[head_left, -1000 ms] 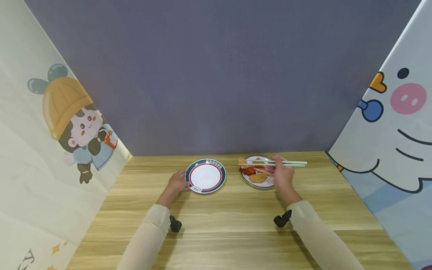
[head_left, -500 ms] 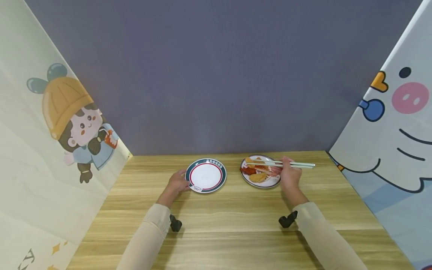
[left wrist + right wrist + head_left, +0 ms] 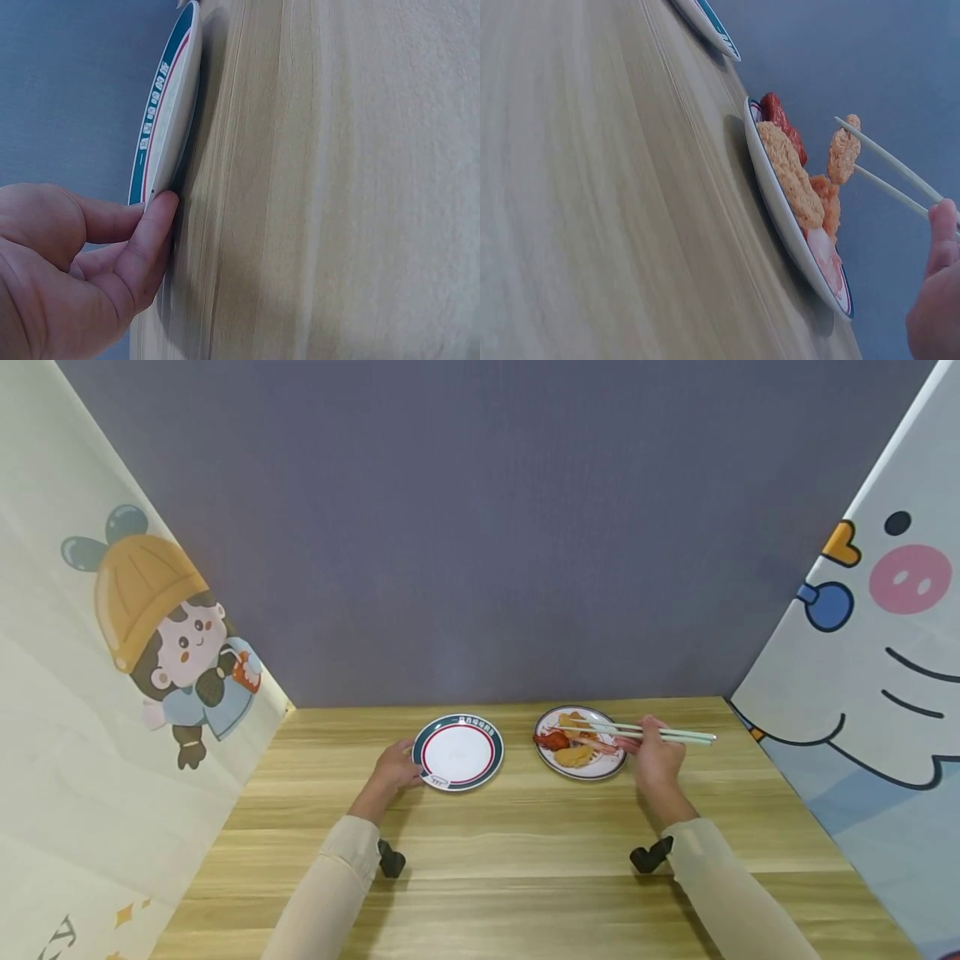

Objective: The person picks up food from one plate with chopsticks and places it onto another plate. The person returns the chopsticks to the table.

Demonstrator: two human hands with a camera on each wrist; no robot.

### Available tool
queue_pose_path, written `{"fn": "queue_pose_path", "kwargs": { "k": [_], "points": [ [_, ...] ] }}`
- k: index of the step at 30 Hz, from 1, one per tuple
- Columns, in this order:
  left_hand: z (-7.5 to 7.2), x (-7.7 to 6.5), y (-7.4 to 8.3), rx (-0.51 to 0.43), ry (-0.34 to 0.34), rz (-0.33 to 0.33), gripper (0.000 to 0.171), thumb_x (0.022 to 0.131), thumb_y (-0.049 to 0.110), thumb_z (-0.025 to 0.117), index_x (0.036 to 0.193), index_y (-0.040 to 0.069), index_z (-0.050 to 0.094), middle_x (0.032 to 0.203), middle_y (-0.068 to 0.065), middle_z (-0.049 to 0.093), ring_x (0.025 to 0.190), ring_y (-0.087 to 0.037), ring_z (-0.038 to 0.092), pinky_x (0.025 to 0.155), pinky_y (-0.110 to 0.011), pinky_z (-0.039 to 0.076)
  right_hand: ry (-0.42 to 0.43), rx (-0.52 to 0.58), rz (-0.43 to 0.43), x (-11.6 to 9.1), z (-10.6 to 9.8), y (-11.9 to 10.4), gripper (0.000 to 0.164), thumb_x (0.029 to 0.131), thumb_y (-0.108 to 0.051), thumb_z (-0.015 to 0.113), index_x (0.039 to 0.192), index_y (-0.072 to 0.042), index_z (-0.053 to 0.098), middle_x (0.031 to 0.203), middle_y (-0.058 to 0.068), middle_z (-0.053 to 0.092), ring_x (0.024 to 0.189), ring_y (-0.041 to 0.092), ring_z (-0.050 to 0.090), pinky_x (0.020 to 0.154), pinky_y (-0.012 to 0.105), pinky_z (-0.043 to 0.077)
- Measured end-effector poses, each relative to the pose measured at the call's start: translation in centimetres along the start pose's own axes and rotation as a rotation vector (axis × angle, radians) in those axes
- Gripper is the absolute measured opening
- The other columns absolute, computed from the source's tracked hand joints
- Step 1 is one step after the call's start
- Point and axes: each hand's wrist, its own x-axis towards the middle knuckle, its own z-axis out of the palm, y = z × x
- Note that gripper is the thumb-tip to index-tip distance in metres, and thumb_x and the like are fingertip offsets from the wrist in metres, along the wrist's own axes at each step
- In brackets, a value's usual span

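My left hand [image 3: 397, 766] pinches the left rim of a white plate [image 3: 458, 752] with a green border and a red ring. In the left wrist view the thumb lies on the rim and fingers touch its underside. My right hand [image 3: 657, 758] grips a pair of pale green chopsticks [image 3: 678, 735]. Between their tips, in the right wrist view, a golden breaded nugget [image 3: 843, 154] hangs above a second plate [image 3: 780, 214]. That plate bears a long breaded piece [image 3: 791, 176], a reddish-brown piece [image 3: 780, 124] and pink pieces [image 3: 823, 251].
Both plates stand on a wood-grain table [image 3: 510, 877], near its back edge. A grey-blue panel [image 3: 480, 543] rises behind it. Cartoon-printed panels flank it at left [image 3: 90, 710] and right [image 3: 847, 693]. Each wrist carries a black camera mount.
My right hand has moved right and slightly toward me. The chopsticks and nugget have shifted from the food plate's left rim to over its middle. The left hand and its plate stay put.
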Motion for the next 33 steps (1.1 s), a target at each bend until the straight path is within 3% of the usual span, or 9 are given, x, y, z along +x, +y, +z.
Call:
{"fn": "queue_pose_path", "kwargs": {
  "k": [8, 20, 33],
  "points": [
    [0.0, 0.0, 0.0, 0.007, 0.0, 0.006, 0.073, 0.085, -0.012, 0.06, 0.154, 0.002, 0.04, 0.14, -0.033, 0.054, 0.09, -0.025, 0.069, 0.067, -0.025, 0.065, 0.044, -0.048, -0.009, 0.6, -1.2, -0.4, 0.016, 0.103, -0.015, 0.056, 0.095, -0.003, 0.061, 0.067, 0.002, 0.068, 0.049, 0.013, 0.069, 0.051, 0.024, 0.062],
    [0.1, -0.1, 0.1, 0.017, 0.007, 0.015, 0.072, 0.084, -0.012, 0.06, 0.153, 0.001, 0.041, 0.134, -0.033, 0.057, 0.086, -0.023, 0.068, 0.066, -0.025, 0.065, 0.063, 0.041, -0.087, 1.4, -2.8, -1.0, 0.017, 0.101, -0.008, 0.055, 0.093, 0.006, 0.061, 0.067, 0.006, 0.07, 0.048, 0.015, 0.069, 0.05, 0.025, 0.061],
    [0.1, 0.2, 0.1, 0.008, -0.009, -0.01, 0.072, 0.086, -0.011, 0.06, 0.154, 0.003, 0.04, 0.139, -0.031, 0.057, 0.088, -0.023, 0.068, 0.067, -0.026, 0.065, 0.067, 0.016, -0.104, 1.8, -4.0, -1.5, 0.018, 0.102, -0.011, 0.056, 0.088, -0.003, 0.065, 0.07, 0.004, 0.072, 0.053, 0.014, 0.071, 0.052, 0.026, 0.063]
  ]
}}
